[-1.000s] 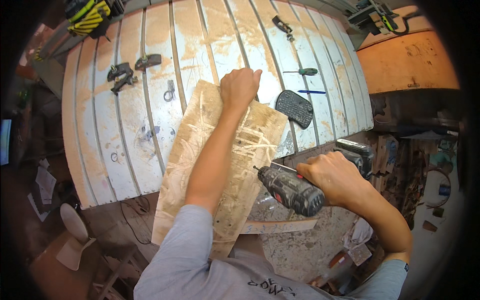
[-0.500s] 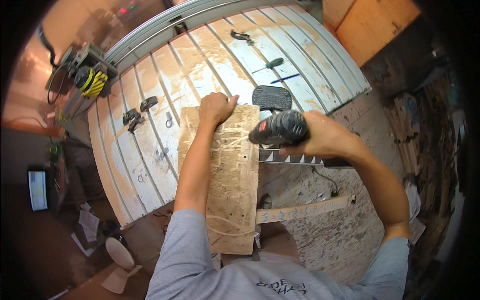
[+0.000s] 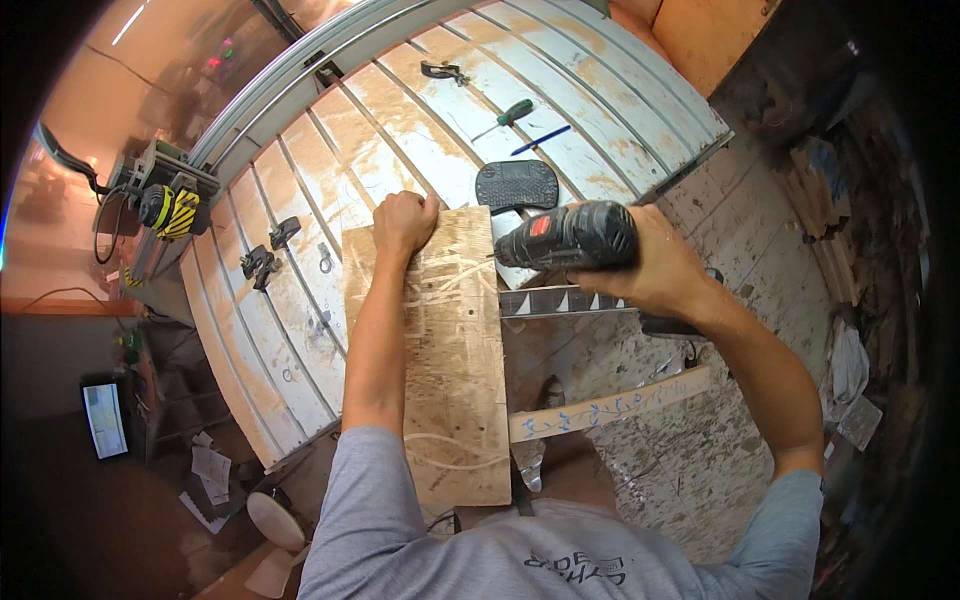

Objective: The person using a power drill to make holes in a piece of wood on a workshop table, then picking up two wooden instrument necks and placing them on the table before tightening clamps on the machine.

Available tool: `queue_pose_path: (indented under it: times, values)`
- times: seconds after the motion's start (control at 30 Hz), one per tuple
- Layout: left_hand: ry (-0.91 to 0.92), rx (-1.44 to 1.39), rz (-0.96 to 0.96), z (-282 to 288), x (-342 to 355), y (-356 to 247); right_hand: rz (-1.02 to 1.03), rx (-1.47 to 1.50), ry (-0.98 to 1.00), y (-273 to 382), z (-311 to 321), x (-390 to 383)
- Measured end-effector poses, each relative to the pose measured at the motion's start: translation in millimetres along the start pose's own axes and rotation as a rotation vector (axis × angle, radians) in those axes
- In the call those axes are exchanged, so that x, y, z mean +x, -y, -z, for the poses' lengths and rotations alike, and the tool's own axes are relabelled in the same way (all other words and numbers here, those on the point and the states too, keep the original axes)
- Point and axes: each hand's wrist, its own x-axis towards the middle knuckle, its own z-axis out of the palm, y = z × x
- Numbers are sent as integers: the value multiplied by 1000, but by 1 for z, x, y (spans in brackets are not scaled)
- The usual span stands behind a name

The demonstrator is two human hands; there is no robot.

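At frame centre, the left hand (image 3: 403, 222) is clenched in a fist, pressing on the upper edge of the plywood board (image 3: 440, 350), forearm running straight down. Right of centre, the right hand (image 3: 650, 272) grips the black power drill (image 3: 565, 238), tip meeting the board's right edge.

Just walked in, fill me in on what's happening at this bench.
A person is working a wooden board laid across a white ribbed panel. The left hand presses as a fist on the board's far end, while the right hand holds a black power drill level, its tip at the board's right edge. A green-handled screwdriver and a blue pen lie beyond.
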Motion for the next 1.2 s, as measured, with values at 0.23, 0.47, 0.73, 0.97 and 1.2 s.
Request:
queue_pose_path:
  times: [0.23, 0.47, 0.73, 0.97, 1.2]
  values:
    - [-1, -16, -48, -2, -1, 8, -93, -20, 89, 56, -47, 27]
    - [2, -152, -81, -3, 0, 18, -283, -199, 163, 90, -101, 65]
    - [-4, -223, -118, -9, 1, 28, -490, -281, 180, 116, -129, 87]
    - [-15, -279, -119, -9, 0, 31, -400, -296, 154, 113, -131, 91]
    - [-20, -251, -144, -8, 3, 33, -544, -333, 213, 128, -136, 102]
